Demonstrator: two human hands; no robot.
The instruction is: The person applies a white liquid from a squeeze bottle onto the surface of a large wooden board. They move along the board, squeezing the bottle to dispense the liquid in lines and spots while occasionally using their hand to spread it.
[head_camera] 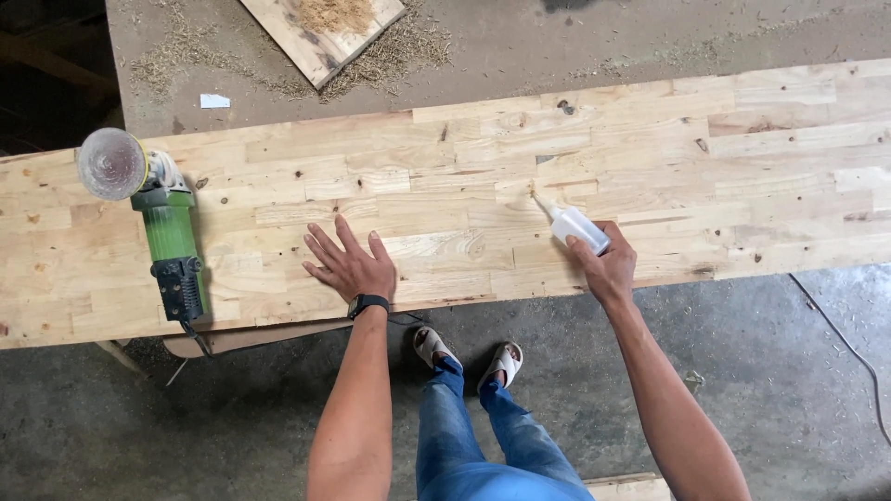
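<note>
While the left hand [351,267] lies spread, right hand [608,266] fingers grip a half-hidden bottle [573,224].

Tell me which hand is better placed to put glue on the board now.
The right hand. It holds the white squeeze bottle with the nozzle tip down on the wooden board. The left hand lies flat and open on the board, holding nothing.
</note>
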